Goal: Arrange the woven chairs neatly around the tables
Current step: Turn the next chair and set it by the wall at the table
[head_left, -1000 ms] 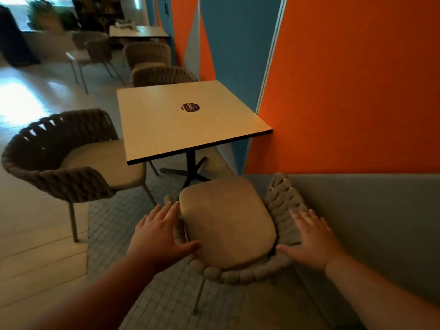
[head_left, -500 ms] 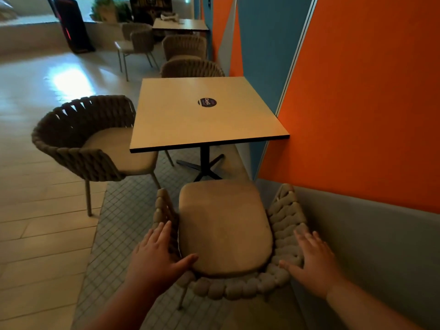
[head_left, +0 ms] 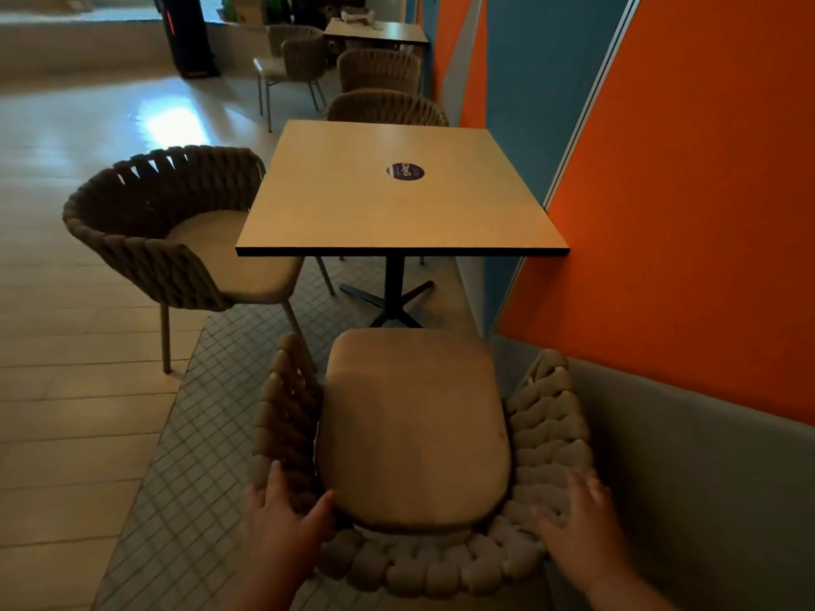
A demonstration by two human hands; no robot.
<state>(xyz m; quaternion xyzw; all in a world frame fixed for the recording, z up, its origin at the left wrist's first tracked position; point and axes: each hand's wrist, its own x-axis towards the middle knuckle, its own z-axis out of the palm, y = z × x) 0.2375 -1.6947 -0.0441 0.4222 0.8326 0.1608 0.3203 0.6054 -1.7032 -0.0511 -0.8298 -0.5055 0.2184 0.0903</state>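
A woven chair with a beige seat cushion stands right below me, its open front facing the square light table. My left hand grips the chair's rope rim at the back left, thumb inside against the cushion. My right hand lies on the rim at the back right, fingers spread over the weave and slightly blurred. A second woven chair sits at the table's left side, its seat partly under the tabletop. A third chair's back shows beyond the table's far edge.
An orange and blue wall with a grey padded base runs close along the right. The table's black cross foot stands just ahead of my chair. Farther back are another table and more woven chairs. Open floor lies to the left.
The chair has swung round from an angle to face the table squarely. Both hands have slid along the rim toward its back, and my view has moved left and back.
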